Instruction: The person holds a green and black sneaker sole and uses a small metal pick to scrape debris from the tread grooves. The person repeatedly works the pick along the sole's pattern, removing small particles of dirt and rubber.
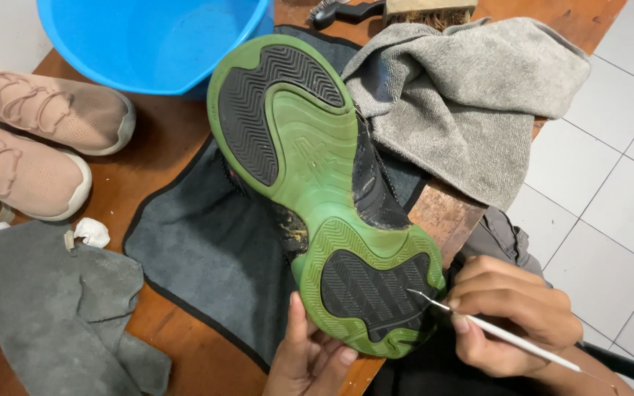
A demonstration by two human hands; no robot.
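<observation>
A black sneaker [372, 191] lies sole-up, and its green and dark grey outsole [317, 176] faces me. My left hand [310, 356] holds the heel end from below, thumb against the sole's edge. My right hand [511, 312] grips a thin white-handled pick [500, 334]. Its metal tip touches the dark tread near the heel's right rim. The shoe rests over a dark grey towel [199, 249] on a wooden table [163, 139].
A blue plastic basin [155, 40] stands at the back. A pair of pink knit sneakers [38, 139] sits at the left. A grey cloth [67, 308] lies front left, another grey towel [471, 95] at the back right. A brush [398, 11] lies beyond it. White tiled floor [610, 198] at right.
</observation>
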